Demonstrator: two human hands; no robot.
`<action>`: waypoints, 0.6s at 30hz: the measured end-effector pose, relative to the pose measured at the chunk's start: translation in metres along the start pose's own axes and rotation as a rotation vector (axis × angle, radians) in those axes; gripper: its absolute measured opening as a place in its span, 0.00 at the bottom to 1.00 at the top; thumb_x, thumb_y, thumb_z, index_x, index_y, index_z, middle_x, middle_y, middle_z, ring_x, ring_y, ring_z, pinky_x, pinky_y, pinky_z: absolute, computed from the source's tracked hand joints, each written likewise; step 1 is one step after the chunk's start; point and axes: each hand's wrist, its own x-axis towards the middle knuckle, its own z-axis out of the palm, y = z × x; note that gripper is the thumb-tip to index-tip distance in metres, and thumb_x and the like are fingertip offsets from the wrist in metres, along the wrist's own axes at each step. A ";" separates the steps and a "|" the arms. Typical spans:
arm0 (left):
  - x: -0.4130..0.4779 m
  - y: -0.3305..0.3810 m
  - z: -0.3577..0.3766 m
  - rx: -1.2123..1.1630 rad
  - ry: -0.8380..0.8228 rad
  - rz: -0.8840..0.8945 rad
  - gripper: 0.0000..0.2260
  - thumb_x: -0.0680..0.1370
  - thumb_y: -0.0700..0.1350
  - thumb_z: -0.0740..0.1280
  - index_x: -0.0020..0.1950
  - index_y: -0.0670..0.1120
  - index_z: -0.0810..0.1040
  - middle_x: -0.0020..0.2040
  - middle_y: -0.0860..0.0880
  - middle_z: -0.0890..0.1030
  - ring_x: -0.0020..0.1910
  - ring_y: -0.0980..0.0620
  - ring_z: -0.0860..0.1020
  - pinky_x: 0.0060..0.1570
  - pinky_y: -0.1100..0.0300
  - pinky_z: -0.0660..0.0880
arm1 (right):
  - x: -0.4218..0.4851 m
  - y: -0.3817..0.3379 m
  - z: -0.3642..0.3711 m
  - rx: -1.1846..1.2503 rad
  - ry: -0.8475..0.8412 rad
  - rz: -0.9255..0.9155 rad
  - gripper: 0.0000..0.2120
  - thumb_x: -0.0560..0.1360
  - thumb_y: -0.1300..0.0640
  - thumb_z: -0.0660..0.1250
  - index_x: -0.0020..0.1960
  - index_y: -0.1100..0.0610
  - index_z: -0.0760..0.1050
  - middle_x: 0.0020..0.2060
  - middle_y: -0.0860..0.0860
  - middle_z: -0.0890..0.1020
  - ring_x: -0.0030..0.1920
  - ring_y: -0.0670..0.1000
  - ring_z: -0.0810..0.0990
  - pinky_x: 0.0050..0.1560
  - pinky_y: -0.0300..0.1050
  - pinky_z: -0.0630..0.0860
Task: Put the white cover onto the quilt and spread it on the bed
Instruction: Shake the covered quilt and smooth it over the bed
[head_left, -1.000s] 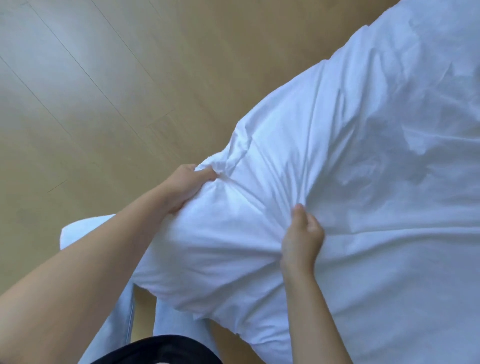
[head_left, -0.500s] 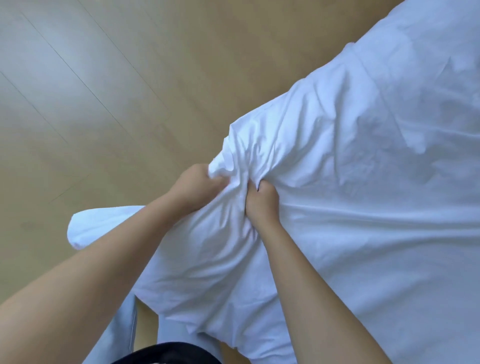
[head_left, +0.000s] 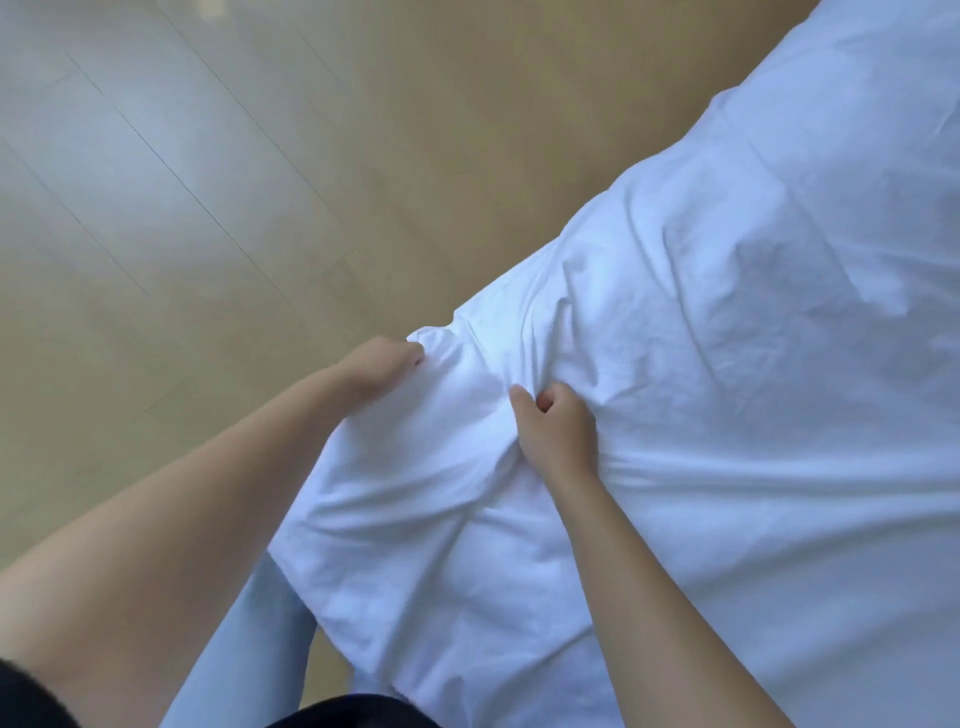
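The white cover (head_left: 727, 415) fills the right half of the head view, wrinkled and bulging, with the quilt hidden inside it. Its near corner hangs over the bed's edge toward me. My left hand (head_left: 382, 366) pinches the corner tip of the cover at its left edge. My right hand (head_left: 556, 426) is fisted on a bunch of the cover a short way to the right of that corner, and folds radiate from the grip.
Light wooden floor (head_left: 208, 234) covers the left and top of the view. My legs in pale blue trousers (head_left: 244, 649) stand at the bottom, right against the hanging cover. The bed itself is hidden under the cover.
My right hand shifted from a spot well right of the corner to close beside my left hand, then drew slightly right again. The corner now looks pulled out flatter.
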 end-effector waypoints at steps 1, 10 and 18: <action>0.006 0.007 0.003 -0.030 -0.042 0.024 0.12 0.79 0.50 0.60 0.39 0.45 0.73 0.37 0.49 0.69 0.34 0.50 0.67 0.33 0.59 0.61 | 0.004 -0.002 -0.003 -0.003 0.015 -0.011 0.15 0.75 0.47 0.64 0.37 0.55 0.65 0.33 0.47 0.71 0.39 0.53 0.72 0.40 0.44 0.64; 0.114 0.051 0.040 0.043 -0.550 -0.091 0.46 0.57 0.72 0.67 0.71 0.54 0.62 0.66 0.54 0.71 0.57 0.51 0.77 0.57 0.53 0.74 | 0.080 0.007 -0.027 -0.390 0.593 -0.251 0.26 0.68 0.50 0.73 0.62 0.61 0.73 0.57 0.60 0.74 0.57 0.58 0.67 0.53 0.56 0.67; 0.136 0.108 0.059 -0.018 -0.439 0.024 0.28 0.65 0.59 0.75 0.59 0.47 0.76 0.45 0.52 0.81 0.37 0.54 0.80 0.32 0.64 0.77 | 0.116 0.028 -0.021 -0.559 0.703 -0.428 0.02 0.67 0.62 0.64 0.36 0.59 0.76 0.40 0.56 0.79 0.45 0.55 0.68 0.46 0.47 0.62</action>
